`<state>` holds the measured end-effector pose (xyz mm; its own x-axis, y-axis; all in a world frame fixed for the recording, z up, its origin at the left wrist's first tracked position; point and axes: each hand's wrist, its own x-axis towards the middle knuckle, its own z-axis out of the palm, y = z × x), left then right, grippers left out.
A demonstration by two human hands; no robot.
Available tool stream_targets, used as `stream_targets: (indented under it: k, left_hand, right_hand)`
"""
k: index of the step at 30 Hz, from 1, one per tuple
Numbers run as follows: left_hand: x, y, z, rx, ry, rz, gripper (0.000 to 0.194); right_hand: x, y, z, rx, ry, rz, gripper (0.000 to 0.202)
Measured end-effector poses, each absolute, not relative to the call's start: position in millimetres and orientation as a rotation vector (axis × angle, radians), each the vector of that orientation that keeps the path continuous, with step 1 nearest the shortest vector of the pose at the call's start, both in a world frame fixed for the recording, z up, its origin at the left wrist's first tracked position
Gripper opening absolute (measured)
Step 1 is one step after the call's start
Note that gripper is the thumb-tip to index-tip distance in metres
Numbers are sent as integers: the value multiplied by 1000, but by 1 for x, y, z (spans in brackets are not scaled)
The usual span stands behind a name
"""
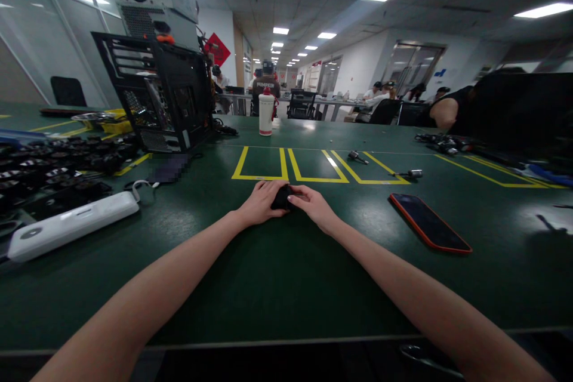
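Orange-edged phone [430, 224] near right hand [316, 206]

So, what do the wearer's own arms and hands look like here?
The left arm and right arm are slim and bare, with no sleeves in view. The left hand and right hand are ungloved. No watch, bracelet, cable or marking shows; fingernail details are too small to tell.

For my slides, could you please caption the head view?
Left hand and right hand hold a small black object at a green table.
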<state>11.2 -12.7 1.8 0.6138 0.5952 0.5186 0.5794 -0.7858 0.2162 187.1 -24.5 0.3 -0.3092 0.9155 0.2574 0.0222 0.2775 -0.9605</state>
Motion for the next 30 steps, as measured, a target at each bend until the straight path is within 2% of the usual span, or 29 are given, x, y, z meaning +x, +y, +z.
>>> stream_targets:
  k: [5,10,15,22,30]
  left_hand:
    - [11,-13,2,2787,1031,900,59]
    - [11,-11,2,2780,1044,890,59]
    - [10,-11,3,2784,1036,885,61]
    - [11,-12,3,2782,1033,892,58]
    - [11,-12,1,2787,1032,917,59]
  right_hand:
    - [188,-32,1,-783,-1595,1228,30]
    - [185,-34,1,-824,-1600,1111,19]
    - [185,-29,1,-904,-1579,1128,34]
    - [187,-31,0,-808,-1607,1220,33]
    - [185,-34,1,-813,-1618,1146,26]
